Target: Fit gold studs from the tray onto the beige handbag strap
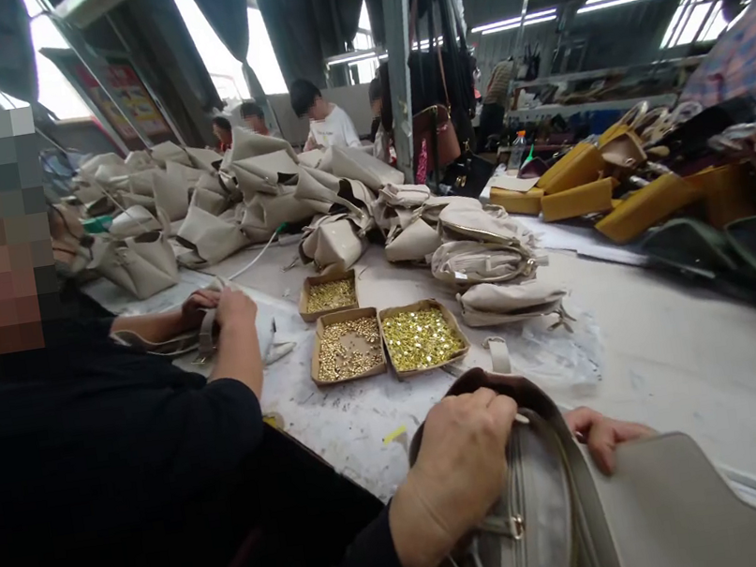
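at the near table edge, the grey handbag [641,519] is best kept steady while its rim is gripped by the closed left hand [458,466] and its flap pinned under the right hand [603,434], fingers curled

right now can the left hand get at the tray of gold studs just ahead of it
Probably yes: the left hand grips the bag's rim, and only bare table lies between it and the stud tray; it would have to let go first.

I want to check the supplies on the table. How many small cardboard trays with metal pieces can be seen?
3. One tray lies farther back; the left front tray and the right front tray lie side by side before it, beyond the beige bag. Others may be hidden behind the bag piles.
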Demonstrator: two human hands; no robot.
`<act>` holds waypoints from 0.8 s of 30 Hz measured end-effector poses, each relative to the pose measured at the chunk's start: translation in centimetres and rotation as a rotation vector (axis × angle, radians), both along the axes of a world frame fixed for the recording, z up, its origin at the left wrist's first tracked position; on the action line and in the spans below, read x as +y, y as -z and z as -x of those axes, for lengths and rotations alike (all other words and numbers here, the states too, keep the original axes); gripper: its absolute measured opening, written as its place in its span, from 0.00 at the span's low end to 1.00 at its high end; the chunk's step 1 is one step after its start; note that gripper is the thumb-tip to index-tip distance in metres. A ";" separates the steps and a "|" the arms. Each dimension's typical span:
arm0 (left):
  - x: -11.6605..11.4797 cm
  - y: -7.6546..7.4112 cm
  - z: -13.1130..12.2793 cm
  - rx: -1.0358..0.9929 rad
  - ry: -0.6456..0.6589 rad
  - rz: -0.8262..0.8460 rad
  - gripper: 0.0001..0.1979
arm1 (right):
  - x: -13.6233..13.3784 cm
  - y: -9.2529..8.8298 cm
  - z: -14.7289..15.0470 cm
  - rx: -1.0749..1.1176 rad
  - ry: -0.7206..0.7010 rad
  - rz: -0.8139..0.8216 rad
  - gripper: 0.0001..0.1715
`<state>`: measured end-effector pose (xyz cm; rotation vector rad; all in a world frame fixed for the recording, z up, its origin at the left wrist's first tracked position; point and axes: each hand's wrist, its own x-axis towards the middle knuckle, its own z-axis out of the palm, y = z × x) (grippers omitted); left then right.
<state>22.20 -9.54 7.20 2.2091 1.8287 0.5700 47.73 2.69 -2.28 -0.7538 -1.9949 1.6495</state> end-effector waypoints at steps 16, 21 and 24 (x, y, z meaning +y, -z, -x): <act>-1.0 0.1 -2.6 -0.310 0.000 -0.132 0.04 | 11.4 -8.6 19.7 -0.570 -0.400 -1.060 0.16; -1.4 0.3 -2.4 -0.506 -0.058 -0.190 0.03 | 11.5 -5.1 21.1 -0.676 -0.442 -1.151 0.10; -1.2 0.2 -2.3 -0.594 -0.138 -0.200 0.04 | 11.5 -3.8 20.9 -0.725 -0.433 -1.197 0.08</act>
